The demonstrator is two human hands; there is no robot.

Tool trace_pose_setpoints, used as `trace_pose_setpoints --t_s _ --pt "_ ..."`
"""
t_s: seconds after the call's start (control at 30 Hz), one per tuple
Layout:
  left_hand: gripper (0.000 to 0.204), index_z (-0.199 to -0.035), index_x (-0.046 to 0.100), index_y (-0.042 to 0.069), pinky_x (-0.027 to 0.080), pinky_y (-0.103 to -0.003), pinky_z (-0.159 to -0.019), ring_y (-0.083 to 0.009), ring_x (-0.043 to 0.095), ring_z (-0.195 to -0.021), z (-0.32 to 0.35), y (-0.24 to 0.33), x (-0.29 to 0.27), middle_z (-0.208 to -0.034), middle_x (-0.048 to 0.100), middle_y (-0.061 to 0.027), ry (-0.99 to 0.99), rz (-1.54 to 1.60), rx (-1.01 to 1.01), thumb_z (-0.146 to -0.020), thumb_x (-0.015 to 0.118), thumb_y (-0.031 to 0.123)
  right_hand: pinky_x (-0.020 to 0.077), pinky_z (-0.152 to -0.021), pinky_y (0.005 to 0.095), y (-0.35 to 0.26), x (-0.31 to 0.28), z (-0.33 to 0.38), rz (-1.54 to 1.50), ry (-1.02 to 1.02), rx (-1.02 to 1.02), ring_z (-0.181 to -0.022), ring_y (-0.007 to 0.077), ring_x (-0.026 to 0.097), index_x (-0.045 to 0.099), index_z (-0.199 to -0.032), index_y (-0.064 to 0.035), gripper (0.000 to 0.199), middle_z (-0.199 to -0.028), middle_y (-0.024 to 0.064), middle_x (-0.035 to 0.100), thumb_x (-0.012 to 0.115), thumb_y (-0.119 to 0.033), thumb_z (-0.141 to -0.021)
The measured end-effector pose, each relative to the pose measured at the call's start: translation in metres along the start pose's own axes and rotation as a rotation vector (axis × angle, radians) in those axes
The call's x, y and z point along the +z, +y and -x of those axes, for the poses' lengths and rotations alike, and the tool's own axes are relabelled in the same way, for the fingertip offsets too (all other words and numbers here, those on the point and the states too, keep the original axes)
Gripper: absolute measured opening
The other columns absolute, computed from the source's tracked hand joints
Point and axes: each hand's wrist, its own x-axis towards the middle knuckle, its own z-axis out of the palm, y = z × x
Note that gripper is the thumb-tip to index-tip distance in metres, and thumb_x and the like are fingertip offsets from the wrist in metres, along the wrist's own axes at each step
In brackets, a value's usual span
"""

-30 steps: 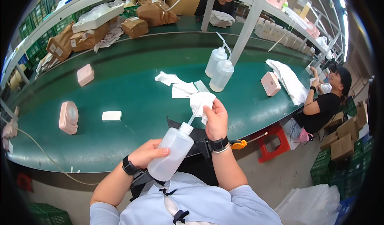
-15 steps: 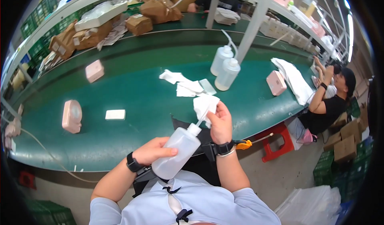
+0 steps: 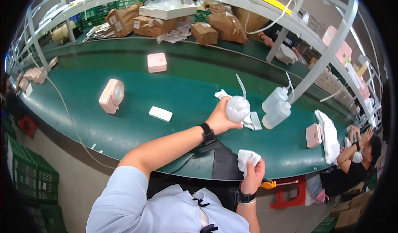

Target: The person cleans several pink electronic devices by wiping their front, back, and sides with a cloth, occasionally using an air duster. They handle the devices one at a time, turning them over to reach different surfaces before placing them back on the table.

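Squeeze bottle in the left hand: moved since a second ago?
Yes. The left hand has carried the squeeze bottle out from the body over the green belt, toward the two standing bottles.

White squeeze bottle (image 3: 237, 108) over a green tabletop (image 3: 137, 129)
Pale pink device (image 3: 111, 95), white cloth (image 3: 248, 157), black wristband (image 3: 206, 132) (plain, unpatterned).

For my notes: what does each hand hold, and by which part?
Left hand grips the squeeze bottle by its body; right hand holds a crumpled white cloth.
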Motion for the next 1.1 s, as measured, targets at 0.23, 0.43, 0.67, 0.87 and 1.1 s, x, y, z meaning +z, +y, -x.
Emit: trace_pose_setpoints --t_s 0.23,0.43,0.67,0.87,1.1 --pt "0.104 -0.143 0.035 0.0 0.038 -0.044 -0.113 -0.039 0.044 -0.133 -0.01 -0.03 -0.036 -0.141 0.043 -0.0248 -0.034 -0.406 -0.061 -0.06 0.092 0.026 0.0488 -0.093 0.0306 0.025 -0.01 0.007 0.259 -0.023 -0.113 -0.106 0.0162 0.062 0.056 -0.122 0.0026 0.027 -0.115 0.009 0.064 0.056 0.002 -0.095" --pt "0.095 -0.139 0.046 0.001 0.039 -0.044 -0.112 -0.0386 0.045 -0.133 -0.068 -0.01 -0.167 -0.14 0.049 -0.0231 0.496 -0.822 -0.084 -0.065 0.09 0.04 0.05 -0.087 0.0331 0.018 0.003 0.008 0.798 -0.013 -0.381 -0.098 0.0247 0.065 0.062 -0.11 0.0013 0.021 -0.106 0.0139 0.065 0.06 0.002 -0.089" --pt "0.127 -0.152 0.031 0.021 0.04 -0.055 -0.107 -0.0345 0.05 -0.131 -0.132 -0.052 -0.238 -0.14 0.05 -0.0166 0.934 -1.004 -0.884 -0.05 0.094 0.061 0.0548 -0.073 0.0382 0.01 0.025 0.004 0.87 0.021 -0.478 -0.083 0.0361 0.067 0.066 -0.1 -0.0002 0.019 -0.099 0.0188 0.068 0.063 0.001 -0.082" --pt "0.128 -0.153 0.025 0.017 0.039 -0.054 -0.109 -0.0353 0.05 -0.131 -0.16 -0.079 -0.211 -0.142 0.048 -0.0191 0.93 -0.915 -0.959 -0.053 0.094 0.057 0.0555 -0.068 0.0398 0.019 0.016 0.01 0.865 0.075 -0.542 -0.077 0.0354 0.068 0.067 -0.099 -0.0013 0.022 -0.095 0.0172 0.07 0.064 0.002 -0.078" --pt "0.119 -0.155 0.023 0.008 0.047 -0.041 -0.105 -0.036 0.056 -0.127 -0.143 -0.09 -0.264 -0.14 0.053 -0.0244 0.848 -0.544 -0.628 -0.06 0.089 0.034 0.055 -0.07 0.0392 0.013 0.02 0.011 0.844 0.008 -0.563 -0.078 0.0351 0.068 0.067 -0.098 -0.0008 0.022 -0.092 0.0177 0.069 0.062 0.005 -0.078"
